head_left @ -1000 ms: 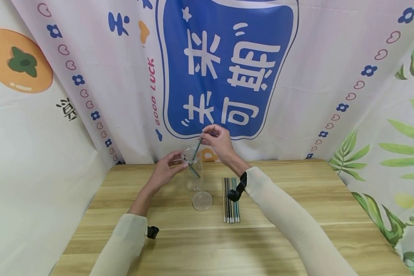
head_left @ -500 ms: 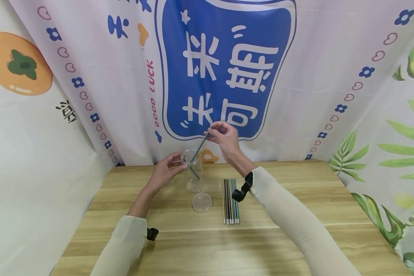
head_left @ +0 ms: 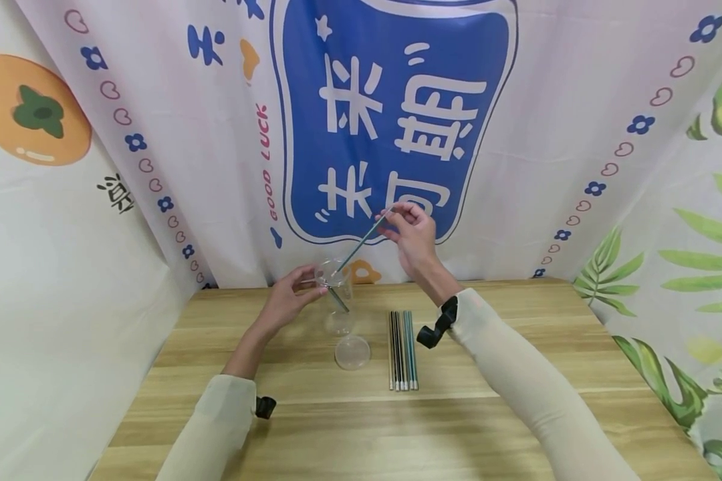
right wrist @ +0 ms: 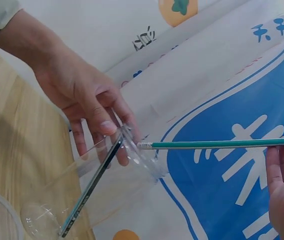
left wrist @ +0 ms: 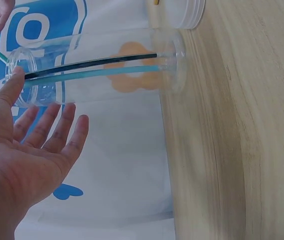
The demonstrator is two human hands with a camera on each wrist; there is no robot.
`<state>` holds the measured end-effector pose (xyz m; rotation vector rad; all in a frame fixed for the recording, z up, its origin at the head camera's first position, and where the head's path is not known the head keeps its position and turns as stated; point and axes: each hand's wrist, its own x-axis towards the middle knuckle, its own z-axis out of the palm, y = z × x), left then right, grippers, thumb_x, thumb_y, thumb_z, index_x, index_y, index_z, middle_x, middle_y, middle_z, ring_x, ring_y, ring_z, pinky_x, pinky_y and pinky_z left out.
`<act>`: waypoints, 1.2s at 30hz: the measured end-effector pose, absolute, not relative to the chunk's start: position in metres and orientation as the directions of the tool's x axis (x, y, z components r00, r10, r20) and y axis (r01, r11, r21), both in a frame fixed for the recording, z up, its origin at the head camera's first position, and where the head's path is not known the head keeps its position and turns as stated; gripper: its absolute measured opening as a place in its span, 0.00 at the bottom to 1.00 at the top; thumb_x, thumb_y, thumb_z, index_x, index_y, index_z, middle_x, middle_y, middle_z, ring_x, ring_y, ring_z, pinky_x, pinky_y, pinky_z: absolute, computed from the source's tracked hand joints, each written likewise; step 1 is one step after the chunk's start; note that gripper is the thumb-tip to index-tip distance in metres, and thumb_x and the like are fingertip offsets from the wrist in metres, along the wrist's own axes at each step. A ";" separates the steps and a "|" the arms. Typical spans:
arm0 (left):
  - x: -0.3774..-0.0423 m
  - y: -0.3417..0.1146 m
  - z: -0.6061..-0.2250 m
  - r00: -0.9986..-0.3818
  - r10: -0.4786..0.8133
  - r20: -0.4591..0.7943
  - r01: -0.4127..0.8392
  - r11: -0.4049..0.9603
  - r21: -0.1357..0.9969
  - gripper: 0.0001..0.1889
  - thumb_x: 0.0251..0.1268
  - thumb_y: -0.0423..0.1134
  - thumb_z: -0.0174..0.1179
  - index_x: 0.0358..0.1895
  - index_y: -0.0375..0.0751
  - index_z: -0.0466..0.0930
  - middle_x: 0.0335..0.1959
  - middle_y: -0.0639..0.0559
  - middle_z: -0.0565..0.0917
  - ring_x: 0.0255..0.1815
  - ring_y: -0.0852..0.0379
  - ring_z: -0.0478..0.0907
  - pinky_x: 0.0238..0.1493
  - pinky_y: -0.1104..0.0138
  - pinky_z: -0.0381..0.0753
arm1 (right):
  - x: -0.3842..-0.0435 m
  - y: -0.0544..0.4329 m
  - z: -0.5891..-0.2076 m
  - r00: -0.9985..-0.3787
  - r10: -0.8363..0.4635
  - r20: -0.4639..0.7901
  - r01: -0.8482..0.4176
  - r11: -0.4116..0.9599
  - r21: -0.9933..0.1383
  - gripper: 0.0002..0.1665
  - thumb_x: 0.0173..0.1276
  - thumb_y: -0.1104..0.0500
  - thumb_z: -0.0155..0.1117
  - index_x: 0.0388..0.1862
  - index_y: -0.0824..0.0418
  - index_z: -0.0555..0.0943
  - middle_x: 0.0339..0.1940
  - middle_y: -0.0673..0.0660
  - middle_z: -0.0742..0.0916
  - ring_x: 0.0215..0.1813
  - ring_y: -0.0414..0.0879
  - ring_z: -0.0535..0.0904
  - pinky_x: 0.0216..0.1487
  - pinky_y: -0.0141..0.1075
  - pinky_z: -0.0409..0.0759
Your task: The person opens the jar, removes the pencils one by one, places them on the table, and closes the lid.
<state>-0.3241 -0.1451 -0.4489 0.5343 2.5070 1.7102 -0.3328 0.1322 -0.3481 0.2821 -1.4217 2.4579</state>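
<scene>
A clear plastic jar (head_left: 345, 294) stands upright near the back of the table. My left hand (head_left: 290, 294) holds it near the rim, thumb on the near side and fingers round the far side. Inside, a black pencil (left wrist: 91, 64) and a light blue pencil (left wrist: 91, 75) lean side by side. My right hand (head_left: 414, 237), above and to the right of the jar, pinches a green pencil (right wrist: 207, 145) by one end. This pencil slants down, its eraser end at the jar's mouth in the right wrist view.
A round clear lid (head_left: 352, 353) lies in front of the jar. To its right is a row of several pencils (head_left: 403, 351), black, tan and blue, eraser ends toward me. Printed cloth (head_left: 234, 220) hangs behind the wooden table (head_left: 313, 427).
My right hand has moved up and to the right, drawing the green pencil outward so more of it shows above the jar. The left hand and jar have stayed in place.
</scene>
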 end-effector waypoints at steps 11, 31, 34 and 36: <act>-0.323 -0.145 -0.451 -0.938 0.309 0.156 0.258 0.326 0.909 0.34 0.72 0.42 0.71 0.77 0.36 0.70 0.71 0.38 0.80 0.71 0.38 0.78 0.66 0.50 0.84 | -0.317 0.151 -0.339 -0.938 0.168 0.303 -0.346 -0.505 -0.790 0.05 0.77 0.72 0.62 0.45 0.65 0.81 0.43 0.63 0.87 0.44 0.50 0.91 0.48 0.42 0.93; -0.322 -0.145 -0.451 -0.936 0.310 0.164 0.267 0.327 0.907 0.34 0.73 0.42 0.70 0.77 0.37 0.70 0.71 0.38 0.79 0.70 0.38 0.78 0.67 0.50 0.84 | -0.288 0.190 -0.365 -0.973 0.060 0.223 -0.230 -0.340 -0.912 0.12 0.77 0.70 0.64 0.55 0.75 0.76 0.40 0.57 0.90 0.42 0.47 0.90 0.47 0.40 0.93; -0.322 -0.145 -0.450 -0.932 0.319 0.170 0.273 0.313 0.909 0.34 0.73 0.42 0.70 0.77 0.37 0.69 0.71 0.37 0.79 0.71 0.37 0.78 0.67 0.49 0.84 | -0.285 0.195 -0.373 -0.980 0.047 0.193 -0.198 -0.291 -0.936 0.08 0.77 0.70 0.64 0.52 0.71 0.79 0.39 0.56 0.91 0.41 0.47 0.91 0.46 0.40 0.93; -0.321 -0.146 -0.450 -0.931 0.324 0.171 0.275 0.308 0.911 0.34 0.73 0.42 0.70 0.78 0.37 0.69 0.71 0.36 0.79 0.71 0.37 0.78 0.67 0.48 0.84 | -0.283 0.198 -0.378 -0.985 0.036 0.166 -0.170 -0.259 -0.951 0.06 0.77 0.70 0.64 0.50 0.68 0.80 0.39 0.55 0.91 0.41 0.47 0.91 0.46 0.40 0.93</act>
